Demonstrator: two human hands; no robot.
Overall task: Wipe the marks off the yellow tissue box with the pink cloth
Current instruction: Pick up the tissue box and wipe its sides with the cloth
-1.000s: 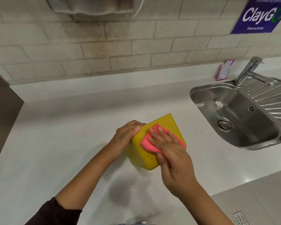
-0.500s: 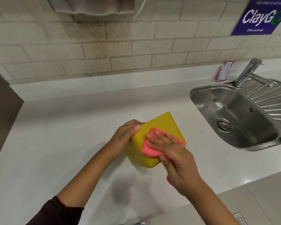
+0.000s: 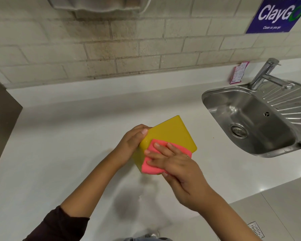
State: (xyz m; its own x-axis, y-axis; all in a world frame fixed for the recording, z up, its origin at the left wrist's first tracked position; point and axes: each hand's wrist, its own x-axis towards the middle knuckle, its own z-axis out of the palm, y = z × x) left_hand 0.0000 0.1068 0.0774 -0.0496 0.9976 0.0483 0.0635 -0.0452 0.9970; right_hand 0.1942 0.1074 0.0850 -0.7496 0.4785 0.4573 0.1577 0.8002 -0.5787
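Yellow tissue box (image 3: 170,134) clamped in left hand (image 3: 131,142) fingers, right hand (image 3: 179,169) (fingers spread) pressing pink cloth (image 3: 150,162) on it

I see my left hand (image 3: 131,142) in the middle of the frame. Its fingers curl around the left side of the yellow tissue box (image 3: 170,134), and its thumb lies along the top edge. My left arm comes up from the lower left of the frame, with a dark sleeve pushed up near the elbow. My right hand (image 3: 179,166) is just right of the middle. It lies flat, fingers (image 3: 161,147) spread and pointing to the upper left, pressing the pink cloth (image 3: 149,164) onto the box. I can see a thin ring on one finger. My right arm is bare and comes up from the lower right corner.
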